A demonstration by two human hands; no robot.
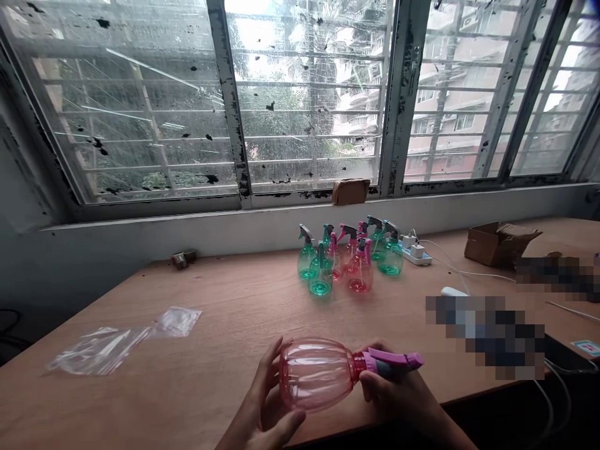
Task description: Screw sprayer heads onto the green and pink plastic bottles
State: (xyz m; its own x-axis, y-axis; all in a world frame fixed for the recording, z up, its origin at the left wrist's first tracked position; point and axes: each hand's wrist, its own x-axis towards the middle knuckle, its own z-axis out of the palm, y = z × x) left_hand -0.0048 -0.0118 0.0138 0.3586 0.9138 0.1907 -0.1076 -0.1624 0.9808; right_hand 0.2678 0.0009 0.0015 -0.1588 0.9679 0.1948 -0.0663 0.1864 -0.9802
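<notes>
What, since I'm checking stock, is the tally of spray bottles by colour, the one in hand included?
Green bottles: 5
Red bottles: 5, including the held one
Total: 10, though some at the back are partly hidden.

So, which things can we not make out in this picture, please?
All in the head view:
Some fingers of the left hand: behind the red bottle.
Part of its spray head: covered by the right hand.
Parts of the rear spray bottles: behind the front ones.
Both forearms: cut by the lower edge.
Right side: details under the pixelated patches.
</notes>
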